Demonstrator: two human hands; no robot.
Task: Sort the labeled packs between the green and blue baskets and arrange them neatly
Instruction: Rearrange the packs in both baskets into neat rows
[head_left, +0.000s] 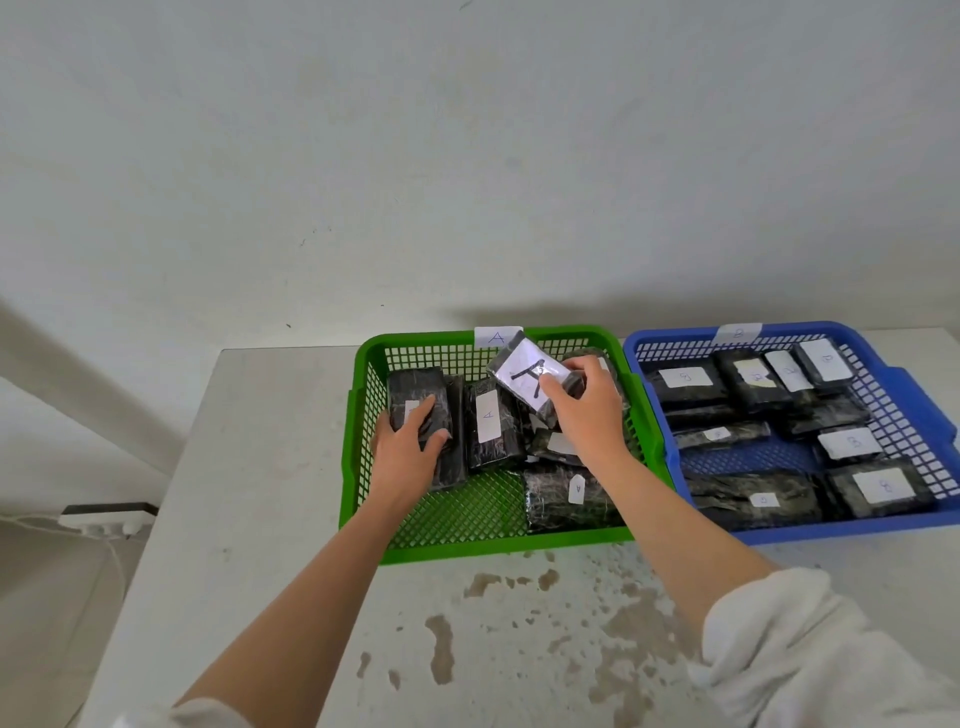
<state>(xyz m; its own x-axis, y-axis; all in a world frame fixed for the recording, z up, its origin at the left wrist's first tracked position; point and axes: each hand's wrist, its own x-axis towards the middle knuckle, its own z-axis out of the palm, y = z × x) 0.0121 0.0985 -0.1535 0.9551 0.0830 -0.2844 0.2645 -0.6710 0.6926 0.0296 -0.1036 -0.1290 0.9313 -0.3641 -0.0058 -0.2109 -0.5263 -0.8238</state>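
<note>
Right hand (584, 410) is gripping raised A-labeled pack (535, 379) over green basket (467, 551); left hand (410, 447) is grasping leftmost pack (418, 395).

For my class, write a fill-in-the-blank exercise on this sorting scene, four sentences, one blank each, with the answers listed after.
1. The right hand lifts a pack whose label shows the letter ____.
2. The left hand rests on a pack in the ____ basket.
3. The blue basket stands to the ____ of the green one.
4. Both baskets sit on a stained white ____.

Answers: A; green; right; table
</note>
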